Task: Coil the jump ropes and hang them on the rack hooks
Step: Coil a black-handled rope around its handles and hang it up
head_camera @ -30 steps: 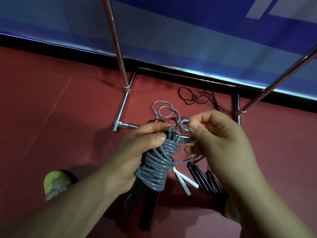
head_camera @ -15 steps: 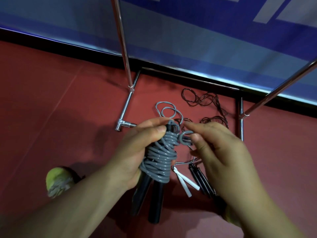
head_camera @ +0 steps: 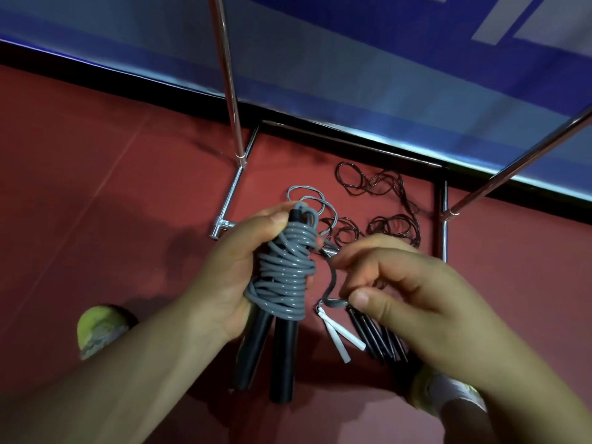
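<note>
Grey rope (head_camera: 285, 277) wound tight in many turns round two black handles (head_camera: 269, 347), bundle upright, handles poking out near end. Left hand (head_camera: 230, 277) grips the bundle, thumb at the far top. Right hand (head_camera: 403, 290) pinches the loose grey tail (head_camera: 331, 283), which curves down from the bundle's right side. On the red floor (head_camera: 96, 187) beyond: thin dark ropes (head_camera: 378, 200) tangled loose, black handles (head_camera: 374, 334), white handles (head_camera: 339, 334). Rack (head_camera: 229, 75) poles stand far, by the blue wall.
</note>
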`<state>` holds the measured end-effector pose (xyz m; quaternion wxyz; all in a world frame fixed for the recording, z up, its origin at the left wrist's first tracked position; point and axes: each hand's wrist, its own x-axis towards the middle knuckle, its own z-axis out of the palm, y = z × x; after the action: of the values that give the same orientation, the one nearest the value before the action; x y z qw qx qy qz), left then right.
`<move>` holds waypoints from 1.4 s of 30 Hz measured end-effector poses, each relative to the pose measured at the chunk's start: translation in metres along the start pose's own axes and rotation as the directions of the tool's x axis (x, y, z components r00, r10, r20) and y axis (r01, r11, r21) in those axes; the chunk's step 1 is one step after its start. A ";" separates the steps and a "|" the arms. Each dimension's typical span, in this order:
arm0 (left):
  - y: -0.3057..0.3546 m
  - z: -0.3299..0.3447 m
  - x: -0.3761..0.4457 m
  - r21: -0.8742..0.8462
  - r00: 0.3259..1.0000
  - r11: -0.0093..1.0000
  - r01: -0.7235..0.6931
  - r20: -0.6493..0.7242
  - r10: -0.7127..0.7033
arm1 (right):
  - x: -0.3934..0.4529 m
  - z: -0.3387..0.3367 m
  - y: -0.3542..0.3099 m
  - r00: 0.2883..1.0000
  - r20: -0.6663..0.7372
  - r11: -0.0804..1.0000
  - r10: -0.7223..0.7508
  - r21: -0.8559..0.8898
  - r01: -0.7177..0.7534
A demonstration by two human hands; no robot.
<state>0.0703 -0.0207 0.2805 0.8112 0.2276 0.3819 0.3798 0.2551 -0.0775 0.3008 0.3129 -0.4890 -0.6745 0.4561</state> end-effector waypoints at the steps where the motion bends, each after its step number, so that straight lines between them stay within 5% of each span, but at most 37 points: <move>1: 0.001 0.001 -0.001 -0.005 1.000 1.000 0.009 0.007 -0.009 | -0.003 -0.001 -0.001 1.000 -0.001 0.998 -0.020 -0.053 0.020; 7: -0.004 0.011 -0.002 0.049 0.986 0.992 0.114 0.114 -0.119 | -0.008 0.009 -0.009 0.976 -0.200 0.868 0.090 0.497 0.022; 9: -0.010 0.010 0.001 0.231 0.972 0.957 0.177 0.109 -0.206 | -0.003 0.007 -0.006 0.946 -0.252 0.704 0.204 0.710 0.037; 12: -0.021 0.010 -0.005 0.030 0.975 0.977 0.209 0.069 -0.211 | 0.007 0.009 -0.005 0.976 -0.161 0.417 0.148 0.905 0.086; 14: -0.024 0.012 -0.009 -0.019 0.976 0.975 0.219 0.013 -0.219 | 0.013 0.011 -0.004 0.983 -0.128 0.327 0.133 0.942 0.079; 16: -0.022 0.014 -0.004 -0.003 0.980 0.980 0.199 -0.005 -0.199 | 0.016 0.013 -0.001 0.975 -0.138 0.349 0.172 0.935 0.070; 20: -0.017 0.016 -0.003 0.184 0.975 0.958 0.220 -0.017 -0.221 | 0.017 0.017 0.003 0.925 -0.268 0.595 0.268 0.801 0.059; 23: -0.022 0.011 -0.011 0.259 0.954 0.926 0.275 0.049 -0.297 | 0.013 0.015 0.003 0.867 -0.345 0.742 0.360 0.669 -0.042; 26: -0.025 0.005 -0.008 0.299 0.981 0.938 0.174 0.033 -0.193 | 0.010 0.011 0.004 0.824 -0.429 0.882 0.371 0.441 -0.168; 33: -0.017 0.005 -0.002 0.293 0.997 0.956 -0.018 -0.072 0.041 | 0.014 0.018 0.011 0.821 -0.354 0.821 0.449 0.526 -0.222; 42: -0.003 0.006 -0.005 -0.035 0.991 0.995 0.096 -0.090 -0.099 | 0.011 0.027 0.008 0.881 -0.147 0.716 0.449 0.649 -0.257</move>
<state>0.0740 -0.0270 0.2845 0.8138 0.1786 0.4237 0.3554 0.2305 -0.0744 0.2830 0.4566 -0.5437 -0.3281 0.6231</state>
